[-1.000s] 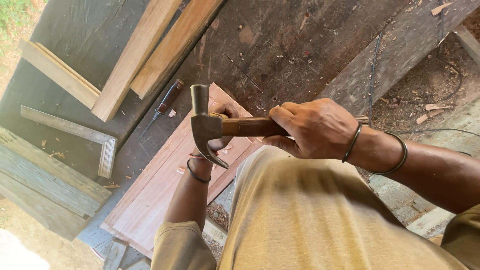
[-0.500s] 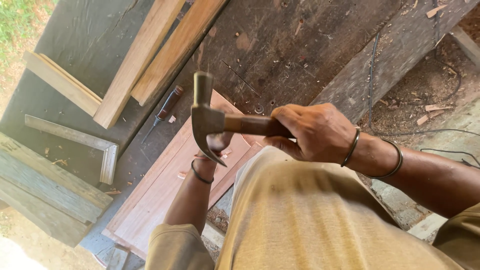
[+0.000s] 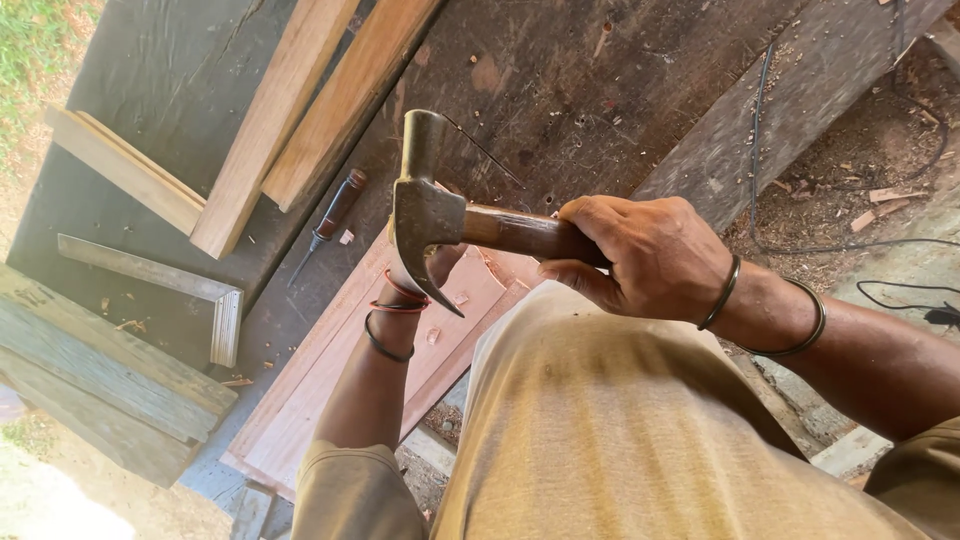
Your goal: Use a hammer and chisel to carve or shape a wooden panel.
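My right hand (image 3: 645,255) grips the wooden handle of a claw hammer (image 3: 425,205). Its metal head is raised close to the camera, with the claw pointing down. My left hand (image 3: 438,265) lies under the hammer head on a reddish wooden panel (image 3: 320,390). That hand is mostly hidden, and only part of the palm and the wrist with thin bands show. What its fingers hold is not visible. Both hands work over a dark, worn workbench (image 3: 560,90).
Two pale planks (image 3: 300,110) lean across the bench at upper left. A dark-handled screwdriver (image 3: 330,218) lies beside the panel. An L-shaped wood piece (image 3: 215,300) and grey boards (image 3: 90,370) lie at the left. A black cable (image 3: 905,300) runs over the ground at right.
The hammer has risen and swung up toward the camera, away from the panel. My left hand has stayed on the panel.
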